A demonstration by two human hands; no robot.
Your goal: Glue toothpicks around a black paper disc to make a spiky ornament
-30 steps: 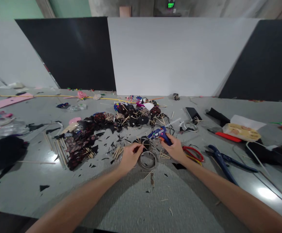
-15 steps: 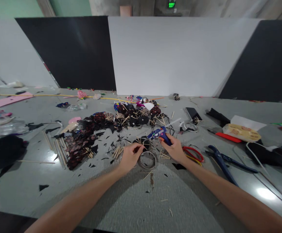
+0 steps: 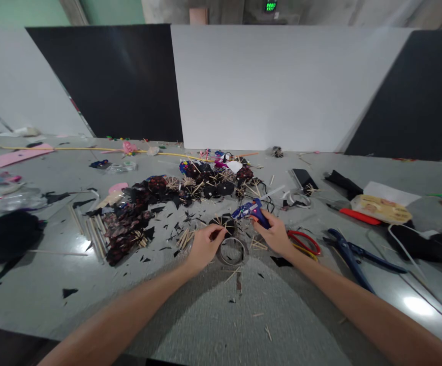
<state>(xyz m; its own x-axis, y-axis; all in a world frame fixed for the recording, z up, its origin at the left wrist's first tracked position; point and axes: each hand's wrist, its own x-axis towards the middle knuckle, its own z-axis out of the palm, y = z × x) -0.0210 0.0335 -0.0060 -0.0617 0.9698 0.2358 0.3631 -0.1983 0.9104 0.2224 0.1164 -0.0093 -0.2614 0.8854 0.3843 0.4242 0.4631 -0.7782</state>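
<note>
A small black round piece (image 3: 226,223) with thin wooden sticks fanned across it lies in front of me. My left hand (image 3: 206,245) pinches at its near left edge, with thumb and fingertips pressed together; the fingers partly cover the grip. In my right hand (image 3: 273,234) is a blue hot glue gun (image 3: 257,212), gripped by its handle, with a small red light lit. A white glue stick (image 3: 273,192) sticks out of its back. The nozzle points left, close over the round piece. Just below stands a tape ring (image 3: 232,251), near my left fingertips.
Short wooden sticks (image 3: 185,238) and black scraps surround my hands. Dark fabric pieces (image 3: 124,234) and stick-ribbed rounds (image 3: 224,188) are heaped behind and left. To the right are red-handled scissors (image 3: 305,241), blue-handled pliers (image 3: 345,251) and a phone (image 3: 304,179). Tall boards (image 3: 274,86) stand behind.
</note>
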